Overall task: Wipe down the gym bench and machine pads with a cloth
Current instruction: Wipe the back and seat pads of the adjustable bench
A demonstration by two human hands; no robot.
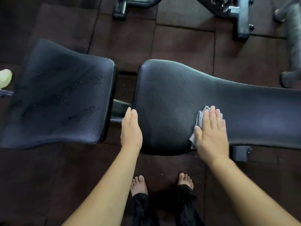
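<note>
1. Left of frame: seat pad (pixel 61 95) streaked with wet marks and droplets. Probably sprayed or passed over once, not yet dry.
2. Lower centre: left hand (pixel 131 129) flat, fingers straight and together, resting on the near left edge of the back pad (pixel 171 95), holding nothing.
3. Right of centre: grey cloth (pixel 197 123) pressed onto the back pad's near edge under the right hand (pixel 211 134), fingers straight, slightly spread.
4. Far right: long stretch of back pad apparently unwiped. Machine frame (pixel 241 18) at upper right, no pads in view. Judged under halfway.

A grey cloth (pixel 199 120) lies on the black back pad (pixel 171 95) near its nearer edge; the seat pad (pixel 65 98) bears droplets.
</note>
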